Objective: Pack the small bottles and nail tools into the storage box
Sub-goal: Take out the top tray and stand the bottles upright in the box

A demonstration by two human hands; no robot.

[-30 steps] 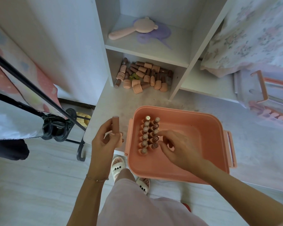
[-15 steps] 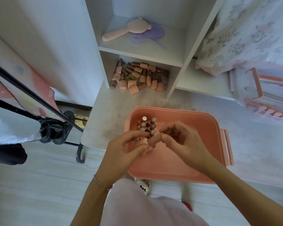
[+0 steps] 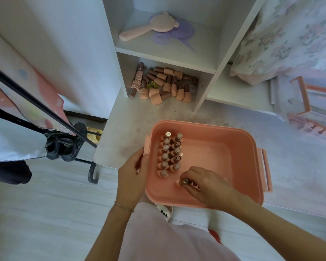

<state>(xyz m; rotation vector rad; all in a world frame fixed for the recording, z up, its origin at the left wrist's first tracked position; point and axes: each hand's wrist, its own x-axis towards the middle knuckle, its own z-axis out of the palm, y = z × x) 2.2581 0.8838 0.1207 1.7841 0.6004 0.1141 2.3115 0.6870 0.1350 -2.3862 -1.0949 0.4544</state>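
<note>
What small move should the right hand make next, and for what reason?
Probably lower the small pink bottle pinched by the right hand upright at the near end of the two bottle rows and release it: the left hand steadies the pink plastic storage box.

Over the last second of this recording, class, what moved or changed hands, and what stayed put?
The bottle passed from the left hand to the right hand, whose fingers now pinch it low in the storage box, beside the two rows of bottles. The left hand moved to grip the box's left rim. The rows, the box and the shelf pile stayed put.
</note>
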